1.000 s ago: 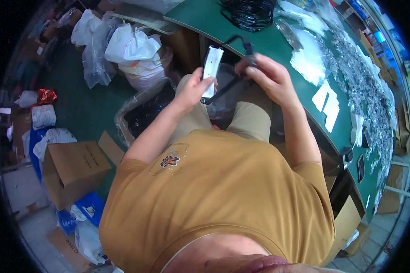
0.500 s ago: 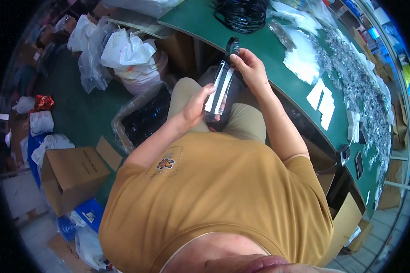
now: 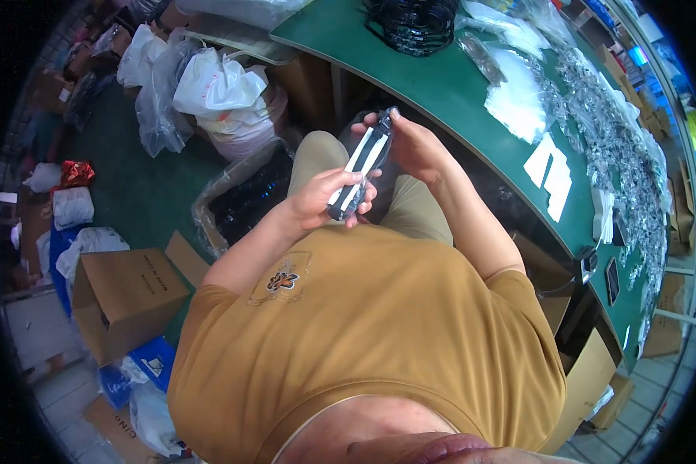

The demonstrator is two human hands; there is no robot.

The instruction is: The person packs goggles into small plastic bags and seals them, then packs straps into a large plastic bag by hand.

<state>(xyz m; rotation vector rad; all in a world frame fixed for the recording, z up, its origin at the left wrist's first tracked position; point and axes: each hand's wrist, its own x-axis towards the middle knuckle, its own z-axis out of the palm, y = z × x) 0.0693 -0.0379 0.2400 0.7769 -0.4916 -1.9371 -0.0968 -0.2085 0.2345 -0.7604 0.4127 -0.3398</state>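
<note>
Over my lap I hold a slim packet (image 3: 366,157): a black, strap-like piece against a white card, in what looks like a clear plastic sleeve. My left hand (image 3: 319,199) closes on its lower end, thumb on top and fingertips showing at the far side. At the upper end, the fingers of my right hand (image 3: 419,151) are closed round the dark tip of the packet. The packet slants, its upper end leaning right towards the bench.
On the green bench (image 3: 510,174) lie a black bundle (image 3: 414,25), white cards (image 3: 549,174), a heap of clear sleeves (image 3: 607,131) and a phone (image 3: 612,280). A lined container of black items (image 3: 251,193) and a carton (image 3: 131,298) stand to my left.
The black loop that stuck out above the sleeve no longer shows there. The packet has come down and tilts more, and my right hand has lowered with it.
</note>
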